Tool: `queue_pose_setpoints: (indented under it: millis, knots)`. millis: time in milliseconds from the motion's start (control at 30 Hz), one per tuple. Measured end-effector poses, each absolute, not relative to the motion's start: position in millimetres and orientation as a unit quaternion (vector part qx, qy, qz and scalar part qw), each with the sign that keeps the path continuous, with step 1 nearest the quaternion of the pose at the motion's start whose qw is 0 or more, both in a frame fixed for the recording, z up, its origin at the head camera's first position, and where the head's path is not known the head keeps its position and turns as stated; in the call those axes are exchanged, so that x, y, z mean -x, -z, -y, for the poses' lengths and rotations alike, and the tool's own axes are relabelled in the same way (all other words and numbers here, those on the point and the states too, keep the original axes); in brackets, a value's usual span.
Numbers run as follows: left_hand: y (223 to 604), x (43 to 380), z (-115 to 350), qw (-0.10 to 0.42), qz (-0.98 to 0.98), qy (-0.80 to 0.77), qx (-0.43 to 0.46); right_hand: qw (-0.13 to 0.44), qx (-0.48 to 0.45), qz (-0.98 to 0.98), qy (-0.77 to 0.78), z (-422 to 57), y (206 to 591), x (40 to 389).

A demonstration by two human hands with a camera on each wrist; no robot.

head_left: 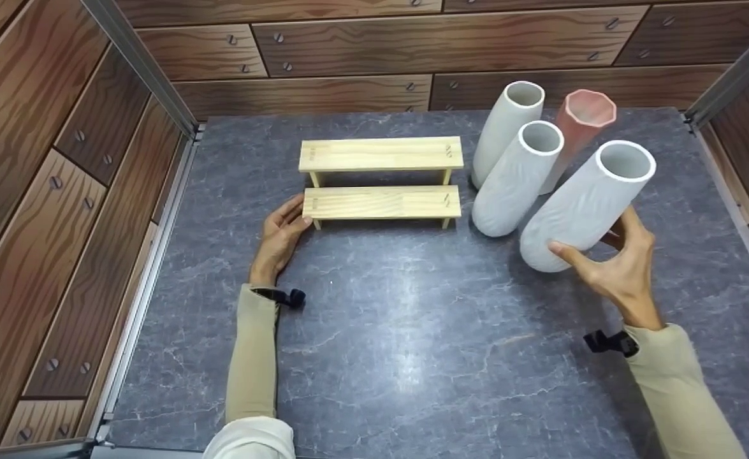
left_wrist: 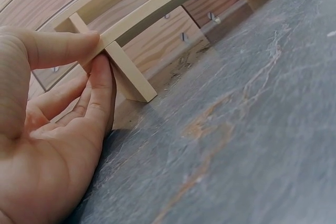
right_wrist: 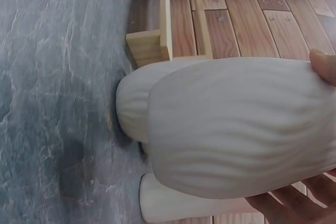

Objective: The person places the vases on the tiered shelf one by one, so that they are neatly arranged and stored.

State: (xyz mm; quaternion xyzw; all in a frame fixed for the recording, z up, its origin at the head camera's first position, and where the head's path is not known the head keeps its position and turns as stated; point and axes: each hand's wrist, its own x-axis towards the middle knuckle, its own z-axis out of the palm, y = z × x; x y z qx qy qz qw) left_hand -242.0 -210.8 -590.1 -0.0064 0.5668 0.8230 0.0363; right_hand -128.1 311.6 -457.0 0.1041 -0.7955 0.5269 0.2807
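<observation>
Two pale wooden step stands form a tiered display riser [head_left: 382,203], the rear board higher than the front one. My left hand [head_left: 280,237] is at the front step's left end. Its thumb and fingers pinch the corner by the short leg [left_wrist: 128,72], as the left wrist view shows. On the right side, my right hand [head_left: 623,264] grips a white vase [head_left: 588,207] with wavy relief, thumb across its near side. Beside it stand a second white vase [head_left: 517,182], a third white vase [head_left: 508,131] behind, and a pink faceted vase [head_left: 581,124], partly hidden.
The grey marbled tabletop [head_left: 374,344] spreads in front of the riser. Wood-plank patterned panels [head_left: 450,41] close in the back and both sides, with metal rails [head_left: 151,280] along the edges. The white vases stand close to the riser's right end.
</observation>
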Motion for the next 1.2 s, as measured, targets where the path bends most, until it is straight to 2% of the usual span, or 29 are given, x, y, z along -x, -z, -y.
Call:
queue_pose_setpoints:
  millis: [1200]
  knots:
    - [591, 241, 212, 0.038, -0.564, -0.825, 0.008, 0.265, -0.200, 0.774, -0.539, -257, 419, 131]
